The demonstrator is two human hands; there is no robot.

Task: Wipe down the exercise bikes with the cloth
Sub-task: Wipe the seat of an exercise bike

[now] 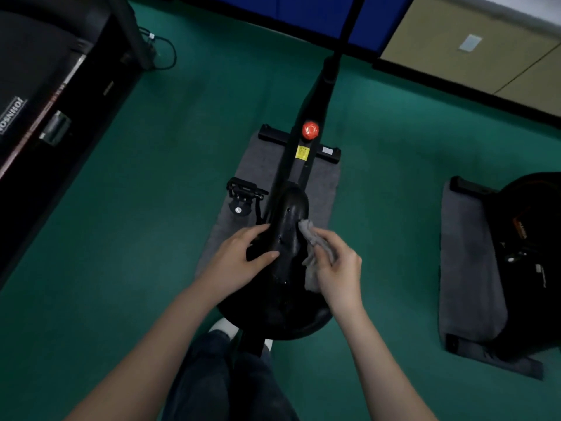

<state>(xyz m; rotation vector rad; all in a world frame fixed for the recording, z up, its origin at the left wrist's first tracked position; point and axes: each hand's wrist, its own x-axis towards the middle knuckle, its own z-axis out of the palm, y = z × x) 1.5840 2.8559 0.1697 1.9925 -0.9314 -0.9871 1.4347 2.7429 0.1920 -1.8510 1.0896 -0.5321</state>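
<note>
A black exercise bike [303, 123] stands below me on a grey mat, with a red knob [310, 131] on its frame. Its black saddle [287, 226] is wet with small drops. My left hand [239, 262] rests on the saddle's left side, fingers stretched along it and thumb laid on top. My right hand [340, 265] holds a crumpled grey cloth [312, 244] against the saddle's right side. The cloth's tip touches the saddle near its nose.
A second black bike [528, 262] stands on a grey mat [467, 268] at the right. A black treadmill [45, 110] fills the left edge, with a cable on the green floor [151, 177] beside it. A pedal [243, 192] sticks out left of the saddle. My legs are below.
</note>
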